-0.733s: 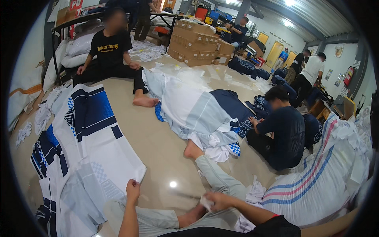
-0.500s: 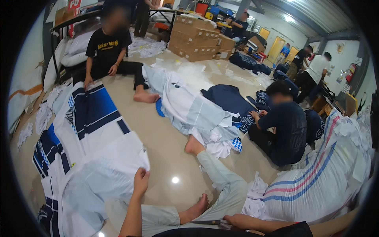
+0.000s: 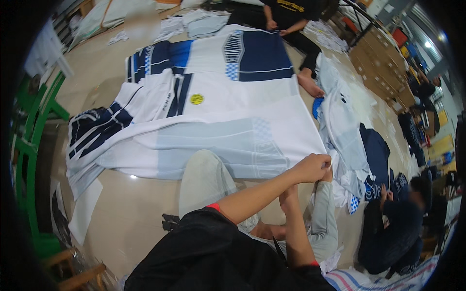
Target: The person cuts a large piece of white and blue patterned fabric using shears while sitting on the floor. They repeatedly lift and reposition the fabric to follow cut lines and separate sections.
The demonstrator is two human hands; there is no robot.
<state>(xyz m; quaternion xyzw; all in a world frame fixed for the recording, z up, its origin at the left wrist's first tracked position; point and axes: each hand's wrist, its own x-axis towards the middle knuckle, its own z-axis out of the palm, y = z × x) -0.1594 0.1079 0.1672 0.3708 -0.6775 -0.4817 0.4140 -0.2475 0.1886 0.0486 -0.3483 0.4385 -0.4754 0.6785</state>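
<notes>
My left hand is closed on the lower right corner of a large white printed fabric sheet with pale grey-blue bands, a small yellow round mark and navy panels. My right forearm reaches up beneath my left arm; that hand is mostly hidden behind it, so its fingers cannot be made out. The sheet lies across the floor in front of my bent left knee, its left end bunched with navy-and-white pieces. A thin dark object shows beside my right forearm, too unclear to name.
A co-worker sits at the sheet's far end, hands on its edge. Another sits at my right by navy garments and pale cloth. Green metal frame at left, stacked cartons at back right, striped sack at lower right.
My view has swung left onto the fabric. My left hand has brought the corner rightward across my body. My right hand, earlier down at my thigh with a dark tool, has risen behind my left arm.
</notes>
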